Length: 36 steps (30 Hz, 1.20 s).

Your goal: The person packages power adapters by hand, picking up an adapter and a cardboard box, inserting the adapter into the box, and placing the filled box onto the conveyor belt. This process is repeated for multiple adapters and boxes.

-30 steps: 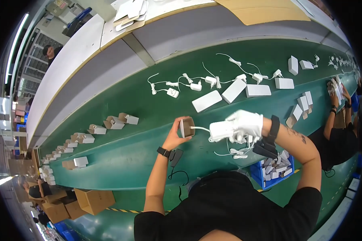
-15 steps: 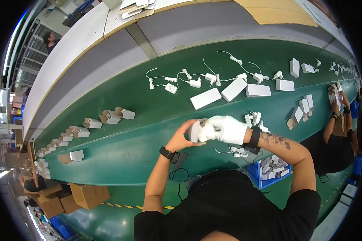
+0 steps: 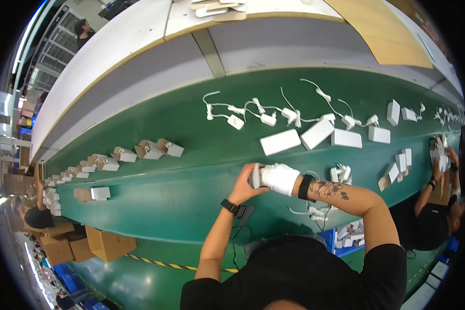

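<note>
Above the green work surface, my bare left hand (image 3: 246,185) is wrapped round a small white box (image 3: 254,179), seen end on. My right hand (image 3: 280,178), in a white glove, presses against the box's right side. Its fingers are hidden by the glove's back and the box, so what they hold does not show. Beyond my hands lie closed white boxes (image 3: 280,142) and several white plug adapters (image 3: 268,119) with bundled cables. More white plugs (image 3: 340,173) and a coiled white cable (image 3: 319,212) rest beside my right forearm.
Open small boxes (image 3: 150,150) form a row at the left. A white box (image 3: 101,194) lies nearer. A blue bin (image 3: 340,250) of small boxes stands by my right side. Cartons (image 3: 108,243) sit on the floor at left. At far right, a co-worker's hands (image 3: 437,168) handle white items.
The view has shifted, so the table items sit lower and mostly further right. My gloved right hand has closed in over the box beside my left hand.
</note>
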{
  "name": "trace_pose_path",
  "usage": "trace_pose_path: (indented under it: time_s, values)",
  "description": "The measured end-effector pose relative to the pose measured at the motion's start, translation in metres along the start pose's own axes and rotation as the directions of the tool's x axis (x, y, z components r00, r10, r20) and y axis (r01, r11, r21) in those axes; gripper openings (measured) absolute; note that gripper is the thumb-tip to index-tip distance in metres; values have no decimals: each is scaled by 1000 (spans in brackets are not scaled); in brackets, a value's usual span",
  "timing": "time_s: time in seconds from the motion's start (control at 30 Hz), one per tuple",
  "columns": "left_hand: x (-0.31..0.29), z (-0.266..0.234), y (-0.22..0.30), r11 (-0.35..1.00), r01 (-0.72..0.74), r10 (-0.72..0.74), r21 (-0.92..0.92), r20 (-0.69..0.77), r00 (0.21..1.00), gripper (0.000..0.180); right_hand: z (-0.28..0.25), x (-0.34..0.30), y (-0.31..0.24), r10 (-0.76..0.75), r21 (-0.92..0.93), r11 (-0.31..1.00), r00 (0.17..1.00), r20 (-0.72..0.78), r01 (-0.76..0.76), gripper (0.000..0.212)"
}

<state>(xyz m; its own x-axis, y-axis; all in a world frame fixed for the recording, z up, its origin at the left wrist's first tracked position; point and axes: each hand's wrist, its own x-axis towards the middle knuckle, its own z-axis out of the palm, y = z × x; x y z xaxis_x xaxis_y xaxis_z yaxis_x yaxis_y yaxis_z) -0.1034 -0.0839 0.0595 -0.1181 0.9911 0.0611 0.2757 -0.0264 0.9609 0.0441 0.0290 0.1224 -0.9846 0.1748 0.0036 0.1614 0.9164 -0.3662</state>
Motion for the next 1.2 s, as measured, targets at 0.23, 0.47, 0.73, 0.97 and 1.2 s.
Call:
trace_pose_path:
  time_s: [0.23,0.47,0.73,0.97,1.2]
  values:
    - [7,-113,-115,996,-69,10,-57,-698,716,65,74,139,79,238,-26,962,875,-421,-273,40]
    - [-15,-92,-134,929,363,-118,70,-874,471,78,119,210,116,625,-9,761,738,-255,-648,46]
    - [-19,21,-6,-317,-162,-663,-934,96,743,70,-17,45,9,320,488,861,896,-307,-141,39]
    - [-19,44,30,-346,159,-200,-925,238,950,43,-21,-122,2,443,746,590,896,20,-308,42]
    - [-57,115,92,-508,6,-450,-862,271,851,33,50,-163,-15,567,475,-751,817,108,458,29]
